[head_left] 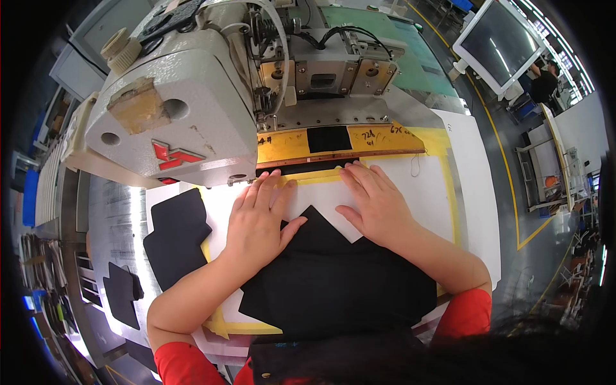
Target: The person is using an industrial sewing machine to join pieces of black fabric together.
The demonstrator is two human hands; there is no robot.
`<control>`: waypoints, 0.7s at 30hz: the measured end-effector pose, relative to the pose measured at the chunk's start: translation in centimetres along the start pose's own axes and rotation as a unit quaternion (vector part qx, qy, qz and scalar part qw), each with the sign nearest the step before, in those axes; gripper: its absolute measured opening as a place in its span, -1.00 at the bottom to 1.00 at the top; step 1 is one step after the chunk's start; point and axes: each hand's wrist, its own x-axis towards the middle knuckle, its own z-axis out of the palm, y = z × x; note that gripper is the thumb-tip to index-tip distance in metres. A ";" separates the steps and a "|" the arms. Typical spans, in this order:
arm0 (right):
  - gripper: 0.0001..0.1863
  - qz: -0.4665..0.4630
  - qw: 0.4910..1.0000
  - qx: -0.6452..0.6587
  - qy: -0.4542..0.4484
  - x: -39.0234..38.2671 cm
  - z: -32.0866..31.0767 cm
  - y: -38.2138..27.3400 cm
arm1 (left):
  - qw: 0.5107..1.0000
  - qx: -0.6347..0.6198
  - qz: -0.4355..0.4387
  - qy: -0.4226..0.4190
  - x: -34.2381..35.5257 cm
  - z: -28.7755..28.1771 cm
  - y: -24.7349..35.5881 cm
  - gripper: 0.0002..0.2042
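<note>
The narrow black strip (308,167) lies just ahead of both hands, between the wooden edge of the amber clamp bar (385,139) and a band of yellow tape (316,178) on the white template sheet (417,205); its long axis runs left to right, nearly parallel to the bar and across the line of the forearms; the left hand (253,224) has its fingertips at the near edge toward the strip's left part, close to the sewing machine head (179,122), while the right hand (380,208) has its own at the right end; neither hand is clearly nearer; the two are apart, palms down, fingers extended and clamped on nothing, though whether the fingertips press on the strip or on the tape beside it I cannot tell; the large black fabric panel (340,282) lies nearer the body, between and below the forearms, one pointed corner toward the strip; smaller black pieces (176,224) lie to the left.
</note>
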 end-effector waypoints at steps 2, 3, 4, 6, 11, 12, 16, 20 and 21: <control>-0.36 -0.003 1.000 -0.005 0.003 0.0 -0.2 -0.1 | 1.000 0.000 0.000 0.003 0.1 0.0 0.1 -0.42; -0.37 -0.007 1.000 -0.027 0.002 -0.1 -0.3 -0.2 | 1.000 0.001 -0.003 0.005 0.1 -0.1 0.2 -0.43; -0.37 -0.012 0.999 -0.049 0.002 -0.1 -0.3 -0.2 | 1.000 0.001 -0.003 0.004 0.1 -0.1 0.2 -0.43; -0.37 -0.015 0.999 -0.041 0.006 -0.1 -0.2 -0.1 | 1.000 -0.010 -0.001 0.005 0.2 -0.2 0.2 -0.44; -0.36 -0.019 0.999 -0.026 0.018 -0.2 0.0 0.0 | 1.000 0.013 0.007 -0.010 0.2 -0.5 0.4 -0.44; -0.36 -0.020 0.999 -0.027 0.021 -0.2 0.1 -0.1 | 1.000 0.019 0.006 -0.010 0.2 -0.4 0.3 -0.44; -0.37 -0.022 0.999 -0.032 0.024 -0.2 0.2 0.0 | 1.000 0.023 0.006 -0.011 0.1 -0.5 0.3 -0.44; -0.37 -0.023 0.999 -0.030 0.023 -0.1 0.2 0.0 | 0.999 0.038 0.002 -0.013 -0.1 -0.6 0.2 -0.42; -0.37 -0.024 0.999 -0.034 0.020 -0.1 0.1 0.0 | 0.999 0.044 0.001 -0.013 -0.2 -0.6 0.1 -0.42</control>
